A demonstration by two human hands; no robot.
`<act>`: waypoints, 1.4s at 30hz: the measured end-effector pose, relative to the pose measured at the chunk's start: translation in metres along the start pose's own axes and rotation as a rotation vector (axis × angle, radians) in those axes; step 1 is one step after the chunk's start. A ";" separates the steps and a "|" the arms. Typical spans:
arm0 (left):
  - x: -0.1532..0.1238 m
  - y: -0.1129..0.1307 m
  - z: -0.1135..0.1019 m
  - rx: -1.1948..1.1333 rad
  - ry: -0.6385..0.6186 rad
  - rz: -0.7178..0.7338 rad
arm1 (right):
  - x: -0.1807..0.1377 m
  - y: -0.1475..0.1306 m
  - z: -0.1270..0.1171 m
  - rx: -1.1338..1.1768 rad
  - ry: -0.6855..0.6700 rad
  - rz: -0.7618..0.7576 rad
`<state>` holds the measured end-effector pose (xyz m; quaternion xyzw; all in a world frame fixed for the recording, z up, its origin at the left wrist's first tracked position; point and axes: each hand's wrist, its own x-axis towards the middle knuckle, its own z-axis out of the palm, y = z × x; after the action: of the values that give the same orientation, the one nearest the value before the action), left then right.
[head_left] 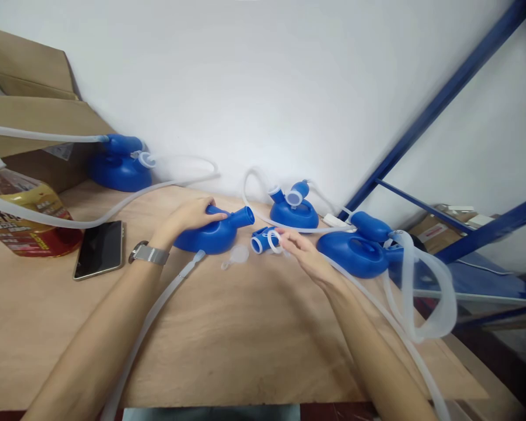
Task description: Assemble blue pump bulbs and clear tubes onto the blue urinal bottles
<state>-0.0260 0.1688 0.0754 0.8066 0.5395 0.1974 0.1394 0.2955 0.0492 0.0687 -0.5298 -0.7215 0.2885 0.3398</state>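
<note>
My left hand (191, 215) rests closed over a blue plastic bottle (210, 233) lying on the wooden table (228, 327), its open neck (246, 216) pointing right. My right hand (302, 250) pinches the ringed end of a translucent tube (274, 238) just in front of a small blue connector (260, 240). A clear cap (236, 256) lies on the table between my hands. A flat translucent strap (158, 310) runs from the bottle toward me. I wear a metal watch (148, 252) on my left wrist.
Three more blue bottles stand at the back left (119, 164), the middle (294, 210) and the right (359, 248), with looped tubing (425, 292). A phone (99, 248) and a large drink bottle (21, 216) sit left. Cardboard boxes (30, 111) and a blue rack (456, 88) flank the table.
</note>
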 end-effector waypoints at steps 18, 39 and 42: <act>0.004 -0.002 0.012 0.048 0.108 0.010 | 0.104 0.021 0.059 0.047 0.015 -0.345; 0.001 -0.007 0.015 0.006 0.154 0.046 | 0.104 0.019 0.088 0.031 0.116 -0.274; 0.000 -0.007 0.015 -0.018 0.162 0.048 | 0.086 0.017 0.065 -0.137 -0.054 -0.224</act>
<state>-0.0248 0.1710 0.0586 0.7993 0.5279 0.2701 0.0975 0.2356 0.1333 0.0320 -0.4599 -0.8031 0.2131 0.3132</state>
